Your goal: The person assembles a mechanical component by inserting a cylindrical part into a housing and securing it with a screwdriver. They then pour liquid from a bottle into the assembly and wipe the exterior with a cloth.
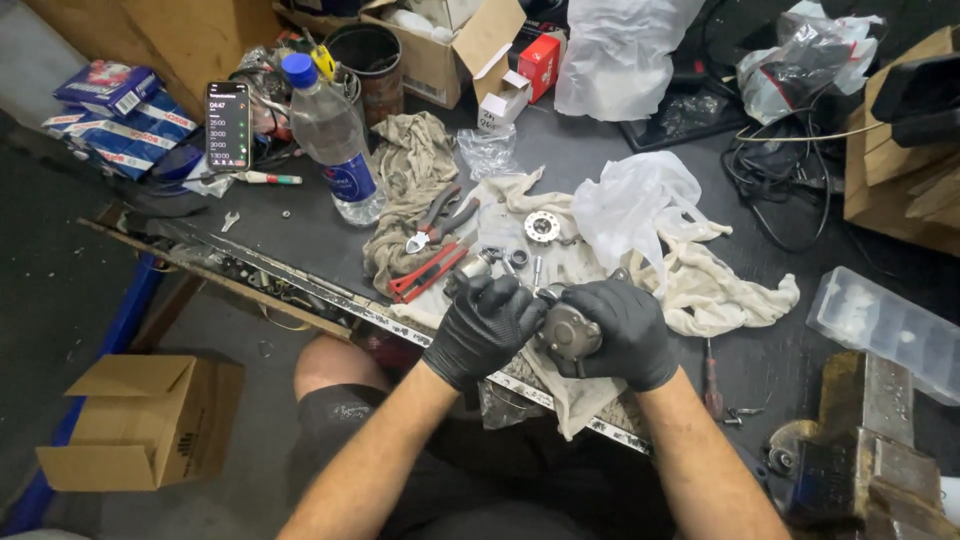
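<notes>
Here, a person sits at a cluttered dark workbench [600, 160], both hands in black gloves. The right hand [625, 330] grasps a round grey metal part [568, 330], fingers curled around its far side, holding it just above the bench's near edge. The left hand [487, 325] is clenched over the left side of the same part, fingertips pressing on its top; what the fingertips pinch there is hidden. Under and behind the hands lies a cream rag [700, 285] spread on the bench, with a silver flanged ring [541, 227] and a few small metal pieces resting on it. Just left of those, red-handled pliers [432, 262] lie on a second, grey-brown rag [412, 170]. Further back stands a clear water bottle [330, 130] with a blue cap, and beside it a phone [228, 125] (its screen lit). A heavy metal vise [860, 450] sits at the near right corner, and an open cardboard box [150, 420] rests on the floor to the left
</notes>
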